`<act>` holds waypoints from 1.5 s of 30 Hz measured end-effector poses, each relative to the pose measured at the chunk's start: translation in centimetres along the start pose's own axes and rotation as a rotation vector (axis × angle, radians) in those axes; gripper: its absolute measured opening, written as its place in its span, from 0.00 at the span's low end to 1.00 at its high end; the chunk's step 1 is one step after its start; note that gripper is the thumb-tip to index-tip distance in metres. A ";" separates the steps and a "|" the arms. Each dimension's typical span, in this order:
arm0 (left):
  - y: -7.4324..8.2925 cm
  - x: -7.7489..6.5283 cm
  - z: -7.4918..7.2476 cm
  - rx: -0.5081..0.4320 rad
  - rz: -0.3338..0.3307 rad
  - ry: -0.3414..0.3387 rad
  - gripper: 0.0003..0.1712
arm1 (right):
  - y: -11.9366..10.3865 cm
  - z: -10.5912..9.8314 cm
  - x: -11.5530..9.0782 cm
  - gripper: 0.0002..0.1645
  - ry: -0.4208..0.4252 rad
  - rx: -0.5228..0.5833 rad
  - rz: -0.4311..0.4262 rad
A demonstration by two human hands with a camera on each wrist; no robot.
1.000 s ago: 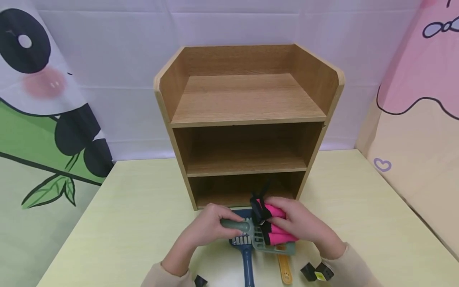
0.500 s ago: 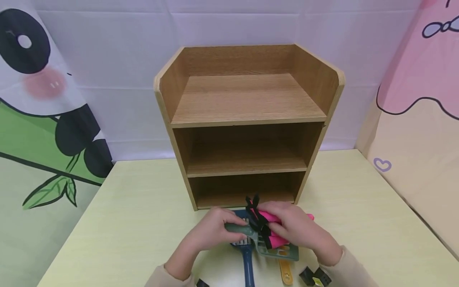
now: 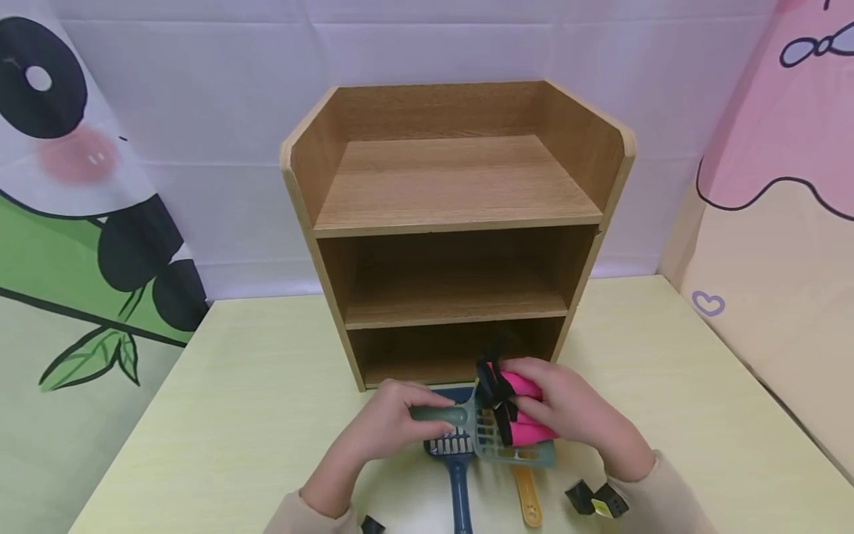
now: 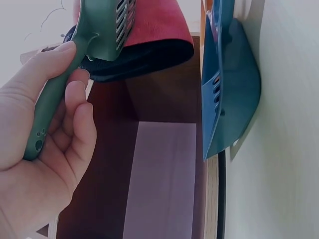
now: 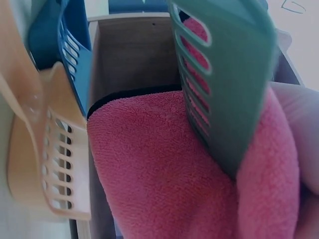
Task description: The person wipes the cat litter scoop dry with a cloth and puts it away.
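Observation:
My left hand (image 3: 394, 419) grips the handle of a green slotted litter scoop (image 3: 494, 450), thumb on one side and fingers curled on the other in the left wrist view. A pink cloth (image 3: 530, 434) with black edging is bunched in my right hand (image 3: 567, 404) against the scoop's basket. In the right wrist view the cloth (image 5: 159, 154) lies on both sides of the scoop's green wall (image 5: 234, 79), with pink showing through the slots. Beneath lie a blue litter scoop (image 3: 460, 482) and an orange litter scoop (image 3: 527, 497), its basket mostly covered in the head view.
A wooden shelf unit (image 3: 454, 230) with three levels stands right behind the hands on the pale table (image 3: 267, 415). Small black blocks (image 3: 580, 495) lie by the right sleeve, and another black piece (image 3: 372, 525) by the left sleeve. Printed cloth hangs behind.
The right hand and cloth shift left over the green scoop, then back right and slightly away. The scoop tilts and shifts slightly with them; the left hand keeps its grip.

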State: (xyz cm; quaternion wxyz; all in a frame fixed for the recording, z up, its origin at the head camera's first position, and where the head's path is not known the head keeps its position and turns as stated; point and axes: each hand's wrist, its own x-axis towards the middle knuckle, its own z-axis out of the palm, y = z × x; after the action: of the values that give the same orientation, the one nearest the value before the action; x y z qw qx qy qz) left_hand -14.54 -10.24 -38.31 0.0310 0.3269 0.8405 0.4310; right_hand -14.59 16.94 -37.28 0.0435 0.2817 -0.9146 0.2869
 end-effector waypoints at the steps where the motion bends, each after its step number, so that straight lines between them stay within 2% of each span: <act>1: 0.0 0.0 -0.1 0.004 0.003 0.008 0.13 | 0.1 -0.1 0.0 0.22 0.002 0.006 0.004; 9: -0.2 -0.2 -0.6 0.015 0.015 0.038 0.14 | 0.7 -1.1 -0.2 0.16 -0.017 0.105 0.043; 14: 0.0 -0.3 -0.6 0.000 0.008 0.037 0.15 | 0.7 -1.2 -0.2 0.16 -0.023 0.168 0.042; 21: 0.2 -0.3 -0.4 -0.039 -0.004 0.019 0.14 | 0.3 -0.6 -0.1 0.18 -0.007 0.216 -0.024; 27: 0.4 -0.2 0.0 -0.044 -0.014 -0.015 0.14 | -0.2 0.2 0.1 0.19 -0.030 0.186 -0.036; 32: 0.5 -0.2 0.2 -0.057 0.000 -0.033 0.14 | -0.6 0.6 0.1 0.20 -0.003 0.131 -0.077; 38: 0.5 -0.1 0.2 -0.043 0.003 -0.048 0.14 | -1.1 1.0 0.1 0.20 0.039 -0.010 -0.140; 41: 0.5 -0.1 0.2 -0.027 0.002 -0.040 0.14 | -1.1 1.1 0.1 0.21 0.049 -0.060 -0.121; 45: 0.4 -0.2 0.1 -0.006 0.018 -0.013 0.13 | -0.9 1.0 0.2 0.21 0.049 -0.072 -0.061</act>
State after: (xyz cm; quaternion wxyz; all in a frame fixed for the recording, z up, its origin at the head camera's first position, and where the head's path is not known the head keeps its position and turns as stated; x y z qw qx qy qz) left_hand -14.16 -10.06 -38.14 0.0338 0.3371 0.8359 0.4318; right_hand -14.17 15.74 -37.63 0.0849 0.3008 -0.9139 0.2591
